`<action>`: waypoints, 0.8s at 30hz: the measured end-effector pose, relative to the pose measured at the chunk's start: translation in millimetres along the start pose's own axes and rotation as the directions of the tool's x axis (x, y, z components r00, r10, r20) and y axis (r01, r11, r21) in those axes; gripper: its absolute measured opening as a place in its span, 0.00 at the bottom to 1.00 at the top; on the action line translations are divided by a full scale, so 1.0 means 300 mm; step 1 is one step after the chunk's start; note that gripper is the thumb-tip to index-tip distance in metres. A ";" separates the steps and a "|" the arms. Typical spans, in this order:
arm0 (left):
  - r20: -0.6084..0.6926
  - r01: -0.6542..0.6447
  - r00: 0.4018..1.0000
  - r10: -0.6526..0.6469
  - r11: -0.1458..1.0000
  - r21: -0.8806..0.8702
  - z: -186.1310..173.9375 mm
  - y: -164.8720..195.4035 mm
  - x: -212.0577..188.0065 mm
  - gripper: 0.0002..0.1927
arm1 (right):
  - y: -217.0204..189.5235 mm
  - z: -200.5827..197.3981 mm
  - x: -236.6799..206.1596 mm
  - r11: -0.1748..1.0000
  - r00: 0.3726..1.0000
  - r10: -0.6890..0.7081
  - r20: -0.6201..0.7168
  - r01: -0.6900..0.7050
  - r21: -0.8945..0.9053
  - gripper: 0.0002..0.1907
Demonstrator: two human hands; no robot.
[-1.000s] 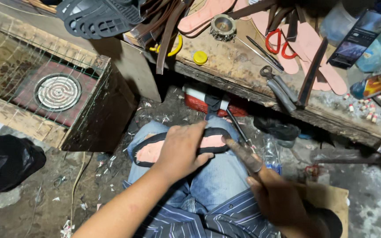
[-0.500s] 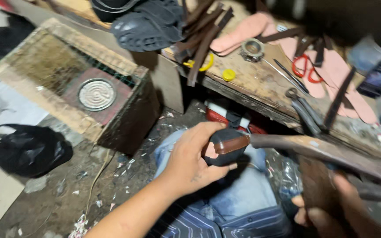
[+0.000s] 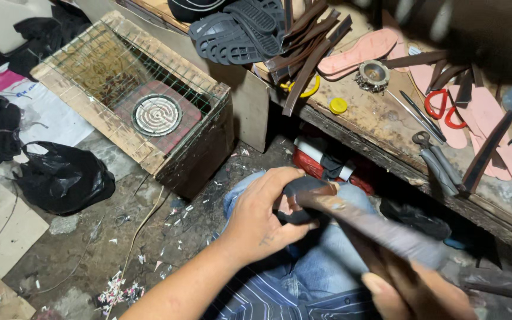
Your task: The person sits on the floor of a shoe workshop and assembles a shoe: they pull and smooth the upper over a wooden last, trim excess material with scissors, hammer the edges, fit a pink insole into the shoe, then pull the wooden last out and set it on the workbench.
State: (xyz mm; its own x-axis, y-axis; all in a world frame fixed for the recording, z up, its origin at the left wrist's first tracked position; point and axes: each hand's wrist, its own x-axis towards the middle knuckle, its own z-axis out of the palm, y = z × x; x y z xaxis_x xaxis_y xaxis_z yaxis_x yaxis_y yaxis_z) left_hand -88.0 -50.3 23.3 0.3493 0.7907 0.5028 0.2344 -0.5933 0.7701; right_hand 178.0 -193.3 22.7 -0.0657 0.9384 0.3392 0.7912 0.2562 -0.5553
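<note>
Since half a second ago my view has swung right: the wooden crate sits further left in frame, and the dark piece under my left hand looks more bunched.

Left hand (image 3: 263, 220): closed around a dark, pink-lined sandal piece (image 3: 296, 200), held above my blue-denim knee (image 3: 321, 261); most of the piece is hidden by my fingers.

Right hand (image 3: 413, 293): cut off at the bottom edge, blurred; it grips the handle of a long brown blurred tool (image 3: 374, 228), whose tip touches the sandal piece. What kind of tool it is I cannot make out.

Hard to read: a dark blur covers the upper right corner.

Packages: a red and white package (image 3: 321, 163) in shadow under the worktop; a black plastic bag (image 3: 63, 178) on the floor at left.

Containers: open wooden crate with wire mesh top (image 3: 131, 89), holding a round coiled metal ring on a reddish plate (image 3: 157, 115).

Scuffed wooden worktop (image 3: 368, 124): black rubber soles (image 3: 238, 32), dark leather straps (image 3: 309, 44), pink insoles (image 3: 357, 53), red-handled scissors (image 3: 442, 112), grey pliers (image 3: 437, 160), a small yellow round cap (image 3: 338, 106).
</note>
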 end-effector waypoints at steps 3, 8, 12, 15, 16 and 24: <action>-0.020 -0.017 1.000 0.017 1.000 -0.004 -0.013 -0.001 -0.006 0.37 | 0.026 -0.010 -0.012 0.917 0.967 0.247 0.069 -0.256 0.305 0.36; -0.043 0.023 0.999 -0.024 1.000 -0.009 -0.030 -0.003 -0.034 0.37 | 0.056 -0.011 0.005 0.981 0.982 0.173 0.079 -0.178 0.070 0.36; -0.055 -0.012 0.998 0.010 0.999 -0.034 -0.042 -0.014 -0.052 0.37 | 0.023 -0.040 0.028 0.932 0.978 0.163 0.127 -0.195 0.305 0.34; -0.027 0.022 0.999 -0.024 0.996 -0.087 -0.053 -0.019 -0.065 0.37 | 0.019 -0.035 0.012 0.986 0.988 0.151 -0.009 -0.150 0.067 0.34; -0.009 0.041 0.999 -0.042 0.993 -0.110 -0.056 -0.019 -0.069 0.37 | 0.033 -0.043 0.003 0.929 0.953 0.293 0.071 -0.302 0.216 0.38; 0.069 0.223 0.974 -0.216 0.858 -0.463 -0.123 -0.022 -0.110 0.43 | 0.170 -0.017 -0.088 0.595 0.817 0.524 0.242 -0.554 0.582 0.40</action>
State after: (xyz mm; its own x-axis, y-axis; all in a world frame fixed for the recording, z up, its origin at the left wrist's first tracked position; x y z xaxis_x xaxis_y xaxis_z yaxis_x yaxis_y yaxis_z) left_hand -134.7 -67.0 16.1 0.3519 0.8879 0.2963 -0.1406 -0.2628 0.9545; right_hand 223.3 -206.0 -10.6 0.2138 0.9567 -0.1976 0.1531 -0.2326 -0.9605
